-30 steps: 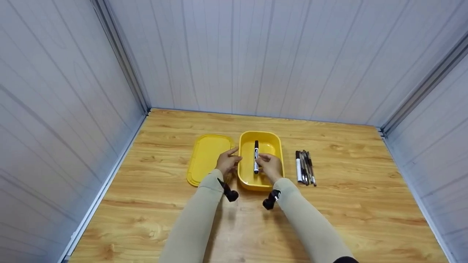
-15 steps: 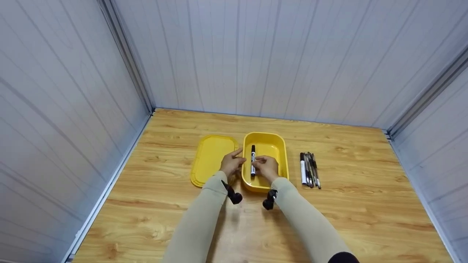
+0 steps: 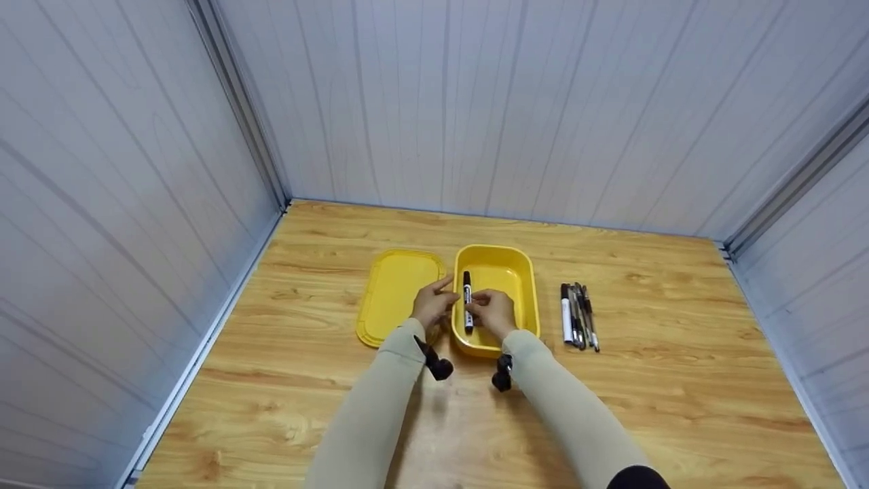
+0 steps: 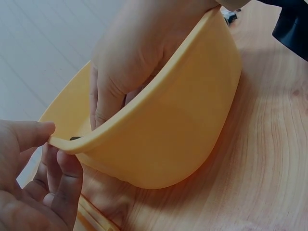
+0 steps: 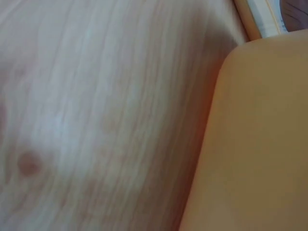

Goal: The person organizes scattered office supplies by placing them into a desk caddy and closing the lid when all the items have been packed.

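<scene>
A yellow plastic box [image 3: 506, 273] stands in the middle of the table, with a black-and-white marker [image 3: 467, 285] lengthwise along its left side. My right hand [image 3: 494, 314] reaches inside and pinches the marker near its middle. At the left rim, my left hand [image 3: 432, 305] grips the box wall; the left wrist view has the thumb on top of the rim and curled fingers outside. There the box wall [image 4: 163, 134] hides my right fingertips and most of the marker. In the right wrist view only a sliver of the left hand [image 5: 294, 14] shows past the box.
A flat yellow lid [image 3: 399, 292] lies left of the box, partly behind the left hand. To the right, several pens [image 3: 582, 316] lie side by side with a white marker [image 3: 566, 312] that has a black cap. Pale panelled walls [image 3: 441, 102] enclose the wooden table [image 3: 645, 380].
My right hand has brought the marker leftward inside the box, from near the middle to beside the left wall. My left hand stays at the rim. The head view has shifted slightly.
</scene>
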Demonstrator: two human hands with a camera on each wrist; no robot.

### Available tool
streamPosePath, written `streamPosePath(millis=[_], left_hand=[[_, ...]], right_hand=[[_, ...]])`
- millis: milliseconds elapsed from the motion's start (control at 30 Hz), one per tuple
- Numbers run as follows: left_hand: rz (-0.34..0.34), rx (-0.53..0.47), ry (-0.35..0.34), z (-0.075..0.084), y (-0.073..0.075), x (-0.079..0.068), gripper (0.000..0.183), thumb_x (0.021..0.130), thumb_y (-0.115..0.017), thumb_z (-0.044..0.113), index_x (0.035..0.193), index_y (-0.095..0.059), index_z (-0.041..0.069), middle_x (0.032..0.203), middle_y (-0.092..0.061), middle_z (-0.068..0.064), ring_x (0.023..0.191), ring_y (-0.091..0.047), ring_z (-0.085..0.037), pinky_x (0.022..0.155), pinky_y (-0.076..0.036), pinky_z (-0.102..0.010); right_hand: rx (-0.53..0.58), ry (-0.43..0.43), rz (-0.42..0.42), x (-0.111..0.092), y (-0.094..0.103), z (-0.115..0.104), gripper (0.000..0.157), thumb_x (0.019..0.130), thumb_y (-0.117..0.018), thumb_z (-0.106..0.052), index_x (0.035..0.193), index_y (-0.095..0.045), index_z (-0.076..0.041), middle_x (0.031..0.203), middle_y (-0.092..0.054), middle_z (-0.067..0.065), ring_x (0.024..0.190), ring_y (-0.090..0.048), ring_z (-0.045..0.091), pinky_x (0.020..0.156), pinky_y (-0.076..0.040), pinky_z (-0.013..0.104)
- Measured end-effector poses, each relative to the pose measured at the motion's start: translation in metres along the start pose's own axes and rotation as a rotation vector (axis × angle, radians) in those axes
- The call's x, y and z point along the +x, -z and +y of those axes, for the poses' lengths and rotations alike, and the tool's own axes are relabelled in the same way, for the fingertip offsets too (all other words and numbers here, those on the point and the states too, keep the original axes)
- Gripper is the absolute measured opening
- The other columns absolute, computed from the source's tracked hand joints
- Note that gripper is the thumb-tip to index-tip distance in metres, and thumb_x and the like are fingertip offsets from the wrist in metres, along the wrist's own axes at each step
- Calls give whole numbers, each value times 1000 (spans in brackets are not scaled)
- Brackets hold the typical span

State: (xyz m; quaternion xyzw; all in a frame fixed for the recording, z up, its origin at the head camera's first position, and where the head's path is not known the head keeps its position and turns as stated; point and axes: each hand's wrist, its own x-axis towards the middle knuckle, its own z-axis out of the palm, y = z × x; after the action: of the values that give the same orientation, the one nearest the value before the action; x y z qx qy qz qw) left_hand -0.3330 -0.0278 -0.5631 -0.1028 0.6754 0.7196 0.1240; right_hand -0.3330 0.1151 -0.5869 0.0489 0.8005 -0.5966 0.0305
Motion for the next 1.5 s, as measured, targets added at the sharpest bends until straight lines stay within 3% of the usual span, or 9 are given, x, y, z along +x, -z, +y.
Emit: streamPosePath(millis=[200,433,700,767,967,1033,1200,1367,1500], left_hand=[[4,-15,3,2,-2,-2,52,83,-61,3,132,-52,19,103,-62,-15,86,-63,-27,69,-52,-35],[28,8,4,1,-4,-1,53,82,-61,2,132,-51,19,96,-61,-9,78,-62,-20,60,-51,-27],[22,3,42,0,-4,0,54,84,-61,4,133,-50,24,107,-61,-13,83,-62,-21,57,-50,-24],[12,7,54,-4,-3,4,55,84,-61,5,133,-50,26,109,-61,-13,84,-62,-20,59,-51,-24],[-28,-26,22,-38,5,45,57,80,-67,8,130,-52,29,99,-61,-9,77,-63,-18,59,-52,-30],[-17,-15,18,-33,3,39,55,81,-66,8,131,-52,29,97,-61,-9,73,-61,-16,55,-51,-28],[8,-10,11,-2,-2,2,52,85,-61,6,133,-49,22,98,-59,-11,73,-59,-16,52,-46,-22],[-1,4,22,3,-1,-2,51,86,-61,7,132,-51,23,97,-59,-10,65,-55,-13,50,-43,-23],[-3,11,32,4,0,-1,51,85,-61,6,132,-50,23,99,-59,-11,74,-59,-19,52,-47,-24]], right_hand=[[19,1,-3,1,-1,3,27,78,-68,1,104,-64,8,85,-65,15,70,-65,24,57,-53,30],[-1,39,-34,2,-1,3,25,79,-67,2,103,-64,8,87,-65,16,72,-65,24,57,-53,30],[-1,24,-52,-1,-3,2,24,80,-67,2,102,-63,9,86,-64,15,71,-64,25,57,-53,31],[-2,24,-52,-1,-3,2,24,79,-67,2,102,-63,9,84,-64,15,71,-64,25,57,-53,31],[0,16,-62,0,-4,3,22,78,-69,1,99,-64,7,81,-64,12,69,-64,23,56,-53,30],[0,13,-66,0,-3,3,22,77,-70,0,98,-64,6,81,-64,12,68,-64,22,56,-53,31],[18,5,-75,0,-4,3,22,77,-71,-1,97,-64,7,83,-65,12,66,-64,20,56,-53,31],[11,12,-68,1,-4,2,20,78,-70,-2,96,-65,7,83,-66,11,65,-63,18,55,-53,31],[-7,32,1,2,-2,-1,14,81,-67,-6,92,-67,3,80,-65,14,64,-63,24,53,-52,31]])
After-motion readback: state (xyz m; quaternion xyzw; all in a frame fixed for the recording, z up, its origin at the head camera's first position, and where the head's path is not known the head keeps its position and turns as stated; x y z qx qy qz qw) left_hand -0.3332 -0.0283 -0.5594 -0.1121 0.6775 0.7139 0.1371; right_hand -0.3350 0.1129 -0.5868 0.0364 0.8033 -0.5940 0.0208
